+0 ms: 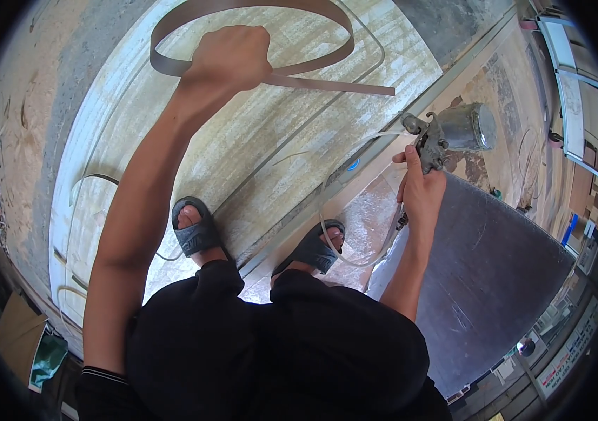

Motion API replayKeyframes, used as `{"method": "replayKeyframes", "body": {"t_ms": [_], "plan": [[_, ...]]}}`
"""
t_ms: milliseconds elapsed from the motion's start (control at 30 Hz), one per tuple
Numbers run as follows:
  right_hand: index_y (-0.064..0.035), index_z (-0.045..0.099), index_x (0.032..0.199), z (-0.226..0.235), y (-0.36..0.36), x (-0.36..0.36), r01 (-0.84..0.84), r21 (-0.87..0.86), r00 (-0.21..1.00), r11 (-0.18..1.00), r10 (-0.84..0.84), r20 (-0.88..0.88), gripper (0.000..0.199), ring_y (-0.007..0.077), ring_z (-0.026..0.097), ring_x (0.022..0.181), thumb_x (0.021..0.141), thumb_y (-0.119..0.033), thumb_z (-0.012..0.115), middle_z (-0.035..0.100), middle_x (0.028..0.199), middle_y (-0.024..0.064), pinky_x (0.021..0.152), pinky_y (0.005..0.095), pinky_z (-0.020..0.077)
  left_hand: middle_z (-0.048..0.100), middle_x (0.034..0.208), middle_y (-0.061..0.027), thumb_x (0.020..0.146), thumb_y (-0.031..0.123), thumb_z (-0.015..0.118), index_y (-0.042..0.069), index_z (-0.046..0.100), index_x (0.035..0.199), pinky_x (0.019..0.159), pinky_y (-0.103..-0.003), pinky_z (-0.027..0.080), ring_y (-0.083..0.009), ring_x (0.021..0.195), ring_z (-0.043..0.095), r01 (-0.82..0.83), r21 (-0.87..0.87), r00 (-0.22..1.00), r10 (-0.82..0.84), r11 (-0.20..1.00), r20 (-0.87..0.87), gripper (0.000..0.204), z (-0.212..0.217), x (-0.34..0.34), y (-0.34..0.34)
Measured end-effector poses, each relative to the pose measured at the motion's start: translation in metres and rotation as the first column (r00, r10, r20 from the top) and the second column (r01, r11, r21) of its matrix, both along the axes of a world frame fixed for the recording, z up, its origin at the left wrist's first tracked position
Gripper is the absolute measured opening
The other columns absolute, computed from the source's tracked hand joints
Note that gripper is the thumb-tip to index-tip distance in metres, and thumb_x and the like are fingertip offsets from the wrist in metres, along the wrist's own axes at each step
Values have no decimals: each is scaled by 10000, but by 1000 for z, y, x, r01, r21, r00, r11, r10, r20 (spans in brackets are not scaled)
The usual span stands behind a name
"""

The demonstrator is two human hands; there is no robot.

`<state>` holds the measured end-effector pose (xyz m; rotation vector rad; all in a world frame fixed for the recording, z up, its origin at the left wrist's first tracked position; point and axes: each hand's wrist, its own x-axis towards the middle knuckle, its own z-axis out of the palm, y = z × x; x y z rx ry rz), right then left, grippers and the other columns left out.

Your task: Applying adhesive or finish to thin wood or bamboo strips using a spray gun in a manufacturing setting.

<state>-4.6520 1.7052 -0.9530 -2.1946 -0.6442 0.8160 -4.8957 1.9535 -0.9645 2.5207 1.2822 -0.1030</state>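
My left hand [231, 57] is raised ahead of me and closed around a long grey-brown flexible strip [292, 78] that curls into a big loop above a pale oval wooden panel [123, 119]. My right hand [422, 189] grips the handle of a metal spray gun [446, 133] with a shiny cup, held out to the right. A clear hose [327, 224] loops from the gun down past my feet. I crouch on the panel in dark sandals.
A dark grey sheet [495, 274] lies to the right below the spray gun. Thin pale strips [81, 182] curl on the panel's left side. Framed panels [573, 84] stand at the far right, and cardboard and a green bag [46, 358] sit at the lower left.
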Motion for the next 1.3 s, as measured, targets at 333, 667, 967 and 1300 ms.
{"method": "replayKeyframes", "body": {"t_ms": [333,667,967,1300], "plan": [[-27,660,842,-19,-3,13,-13,-51,994,999,19,109,400,78,411,366,1084,-342,624,450,472,-12,386,299,311,726,916,-246,873,224,730,-37,729,881,830,-510,567,-413,935,716,-36,-74,996,30,997,-79,262,6,3,3],[-37,648,789,-24,-2,15,-34,-30,991,999,37,132,430,85,422,362,1082,-351,627,451,476,-10,377,303,320,732,927,-246,869,227,745,-36,739,892,842,-505,575,-415,947,721,-23,-47,998,20,999,-66,264,4,2,2],[-38,652,794,-19,0,18,29,-41,991,999,-23,133,432,83,431,377,1078,-364,635,472,502,-11,380,296,322,733,917,-244,856,220,723,-35,730,873,832,-512,573,-415,928,723,-28,-51,999,26,998,-40,256,5,0,2],[-26,643,803,-18,-11,18,-52,-67,981,996,64,185,442,80,439,402,1076,-372,636,463,520,-13,392,299,318,721,854,-255,850,208,715,-52,728,852,807,-516,572,-425,873,724,-14,-17,999,13,1000,-35,260,2,-2,0]]}}
